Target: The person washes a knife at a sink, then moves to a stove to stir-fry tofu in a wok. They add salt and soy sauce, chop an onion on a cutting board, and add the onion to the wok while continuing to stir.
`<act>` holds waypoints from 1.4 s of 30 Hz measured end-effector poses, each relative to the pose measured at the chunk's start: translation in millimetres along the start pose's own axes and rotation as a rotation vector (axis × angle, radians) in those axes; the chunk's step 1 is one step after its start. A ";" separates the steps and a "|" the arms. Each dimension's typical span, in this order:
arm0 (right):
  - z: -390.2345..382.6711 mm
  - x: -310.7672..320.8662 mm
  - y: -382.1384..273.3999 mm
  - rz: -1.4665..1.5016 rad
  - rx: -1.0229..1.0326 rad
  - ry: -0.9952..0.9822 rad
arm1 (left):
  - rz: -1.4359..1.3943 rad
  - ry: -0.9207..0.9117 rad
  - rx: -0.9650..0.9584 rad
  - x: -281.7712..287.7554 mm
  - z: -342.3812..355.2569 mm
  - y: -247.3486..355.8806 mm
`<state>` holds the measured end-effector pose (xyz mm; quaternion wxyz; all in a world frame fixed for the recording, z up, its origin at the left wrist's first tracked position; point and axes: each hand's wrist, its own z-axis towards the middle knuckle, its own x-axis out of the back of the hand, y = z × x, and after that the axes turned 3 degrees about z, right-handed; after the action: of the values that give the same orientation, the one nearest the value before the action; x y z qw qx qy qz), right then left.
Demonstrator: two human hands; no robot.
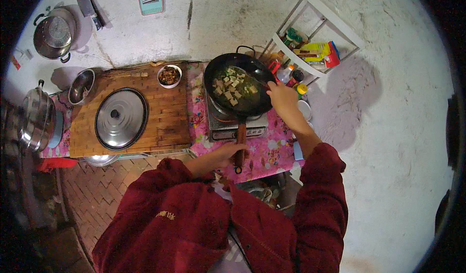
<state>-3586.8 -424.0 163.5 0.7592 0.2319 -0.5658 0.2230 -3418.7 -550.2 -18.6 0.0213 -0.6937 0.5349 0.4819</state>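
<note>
A person in a dark red jacket stirred a black wok [239,86] of pale tofu cubes [232,89] & greens, set on a small tabletop burner [233,126] at the right end of a table w/ pink floral cloth [272,149]. The left hand [232,150] was clamped round the wok's wooden handle [240,142], which stuck out past the table's front edge. The right hand [283,97] hovered at the wok's right rim, fingers closed on a utensil, prob. a spatula; its tip was too dim to make out.

To the left, a big steel lid [121,118] lay flat on a wooden board [160,127]; a small bowl of dark food [169,75] sat at the board's back right corner.

Judged good practice here: keep the handle grip firm so the wok stays level on the burner, and move the utensil gently under the cubes, since soft tofu breaks easily.
</note>
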 end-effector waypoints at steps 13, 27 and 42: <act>-27.8 -15.6 24.5 -0.100 0.164 0.009 | 0.015 0.113 -0.115 -9.8 1.9 -6.3; -69.2 103.5 -33.8 -0.009 0.118 -0.332 | 0.116 0.115 -0.217 -14.7 -3.1 -6.5; 22.5 44.0 -23.5 0.093 -0.047 -0.099 | 0.136 -0.061 -0.198 8.6 6.1 -16.1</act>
<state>-3578.3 -452.9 209.2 0.7243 0.1979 -0.6180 0.2330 -3410.7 -546.2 -35.6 -0.0641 -0.6395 0.5296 0.5536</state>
